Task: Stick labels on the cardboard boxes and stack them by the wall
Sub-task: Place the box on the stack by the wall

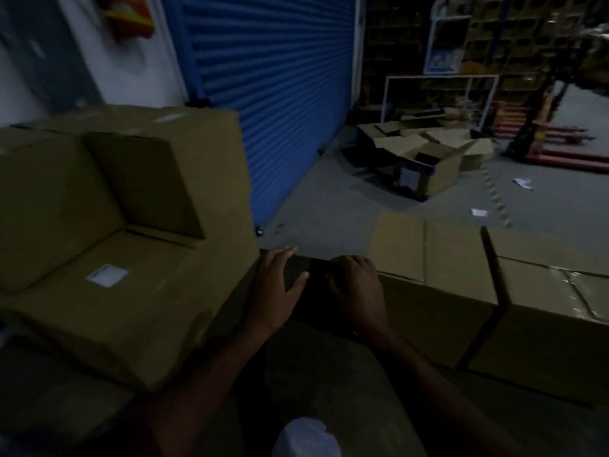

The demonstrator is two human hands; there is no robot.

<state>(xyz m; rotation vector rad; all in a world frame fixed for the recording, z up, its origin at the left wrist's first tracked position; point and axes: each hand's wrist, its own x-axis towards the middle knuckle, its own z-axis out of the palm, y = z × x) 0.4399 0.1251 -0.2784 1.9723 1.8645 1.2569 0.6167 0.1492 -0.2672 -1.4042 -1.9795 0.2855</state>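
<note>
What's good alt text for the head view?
Both hands, left hand and right hand, rest on a dark box in a dim warehouse. Labelled boxes stand stacked at left by a blue shutter.

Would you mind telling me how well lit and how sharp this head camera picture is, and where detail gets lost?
Head view: dim overall; the blue shutter and floor are brightest. The dark box under the left hand and right hand is nearly black, so detail there is lost. The shelving and the top left corner are smeared by blur. Wide-angle distortion bends the edges.
</note>
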